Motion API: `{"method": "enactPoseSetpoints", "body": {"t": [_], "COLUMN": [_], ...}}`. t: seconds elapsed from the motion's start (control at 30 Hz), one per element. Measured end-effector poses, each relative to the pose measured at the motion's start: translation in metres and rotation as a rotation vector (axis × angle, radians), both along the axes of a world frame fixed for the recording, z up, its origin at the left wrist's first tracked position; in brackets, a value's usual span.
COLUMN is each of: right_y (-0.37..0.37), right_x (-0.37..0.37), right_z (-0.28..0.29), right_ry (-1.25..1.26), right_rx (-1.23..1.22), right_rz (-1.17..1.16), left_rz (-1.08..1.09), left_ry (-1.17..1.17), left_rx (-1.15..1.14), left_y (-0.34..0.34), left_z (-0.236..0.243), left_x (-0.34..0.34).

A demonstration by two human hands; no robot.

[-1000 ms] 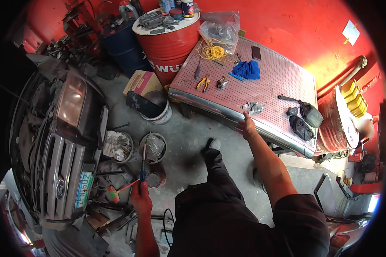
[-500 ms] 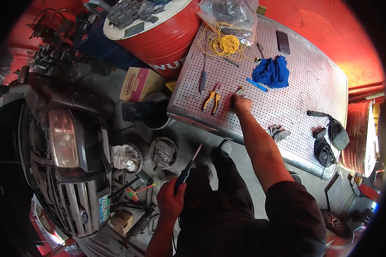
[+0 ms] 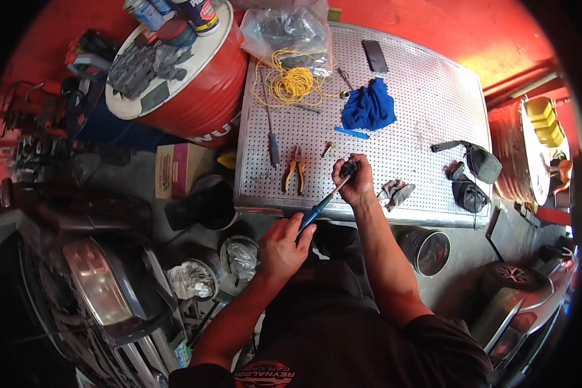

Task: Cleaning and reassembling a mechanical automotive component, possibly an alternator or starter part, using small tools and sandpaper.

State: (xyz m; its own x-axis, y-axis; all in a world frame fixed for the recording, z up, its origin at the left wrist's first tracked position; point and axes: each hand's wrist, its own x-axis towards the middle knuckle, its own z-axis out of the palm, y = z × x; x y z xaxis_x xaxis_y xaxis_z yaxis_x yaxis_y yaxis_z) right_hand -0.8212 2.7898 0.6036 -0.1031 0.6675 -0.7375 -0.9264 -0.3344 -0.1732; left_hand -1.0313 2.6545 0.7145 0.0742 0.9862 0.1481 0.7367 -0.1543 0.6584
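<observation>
My left hand (image 3: pixel 286 244) grips a screwdriver (image 3: pixel 312 217) by its blue handle, fingers wrapped round it. The shaft slants up and right, and its tip meets a small black part (image 3: pixel 349 167), whose kind I cannot make out. My right hand (image 3: pixel 359 183) holds that part in closed fingers, just above the front of the metal table. Beyond the hands lies a small brass-coloured fitting (image 3: pixel 328 149). Pliers with yellow handles (image 3: pixel 295 173) and a long thin screwdriver (image 3: pixel 273 145) rest to the left. A crumpled grey rag (image 3: pixel 396 193) is right of my right hand.
On the perforated metal table (image 3: pixel 427 97) are a blue cloth (image 3: pixel 368 107), yellow cord (image 3: pixel 290 86), a phone (image 3: pixel 374 56) and a black strapped pouch (image 3: pixel 482 164). A red drum (image 3: pixel 197 84) stands at the left, a car's headlight (image 3: pixel 97 281) below it. A round metal container (image 3: pixel 432 252) stands by the table's front edge.
My right hand has drawn back from the tabletop and now holds the black part. My left hand has risen, bringing the screwdriver tip to it. The view has shifted right.
</observation>
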Motion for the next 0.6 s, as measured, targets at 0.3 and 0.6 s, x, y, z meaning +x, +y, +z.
{"method": "enactPoseSetpoints", "body": {"t": [0.3,0.6], "right_y": [0.01,0.022], "right_x": [0.007,0.008], "right_z": [0.035,0.031], "right_ry": [-0.089,-0.136], "right_rx": [0.134,0.115], "right_rz": [-0.065,-0.143], "left_rz": [-0.127,-0.128], "left_ry": [0.054,-0.068], "left_rx": [-0.021,-0.155], "left_y": [0.05,0.068], "left_z": [0.023,0.01], "left_x": [0.004,0.008]}}
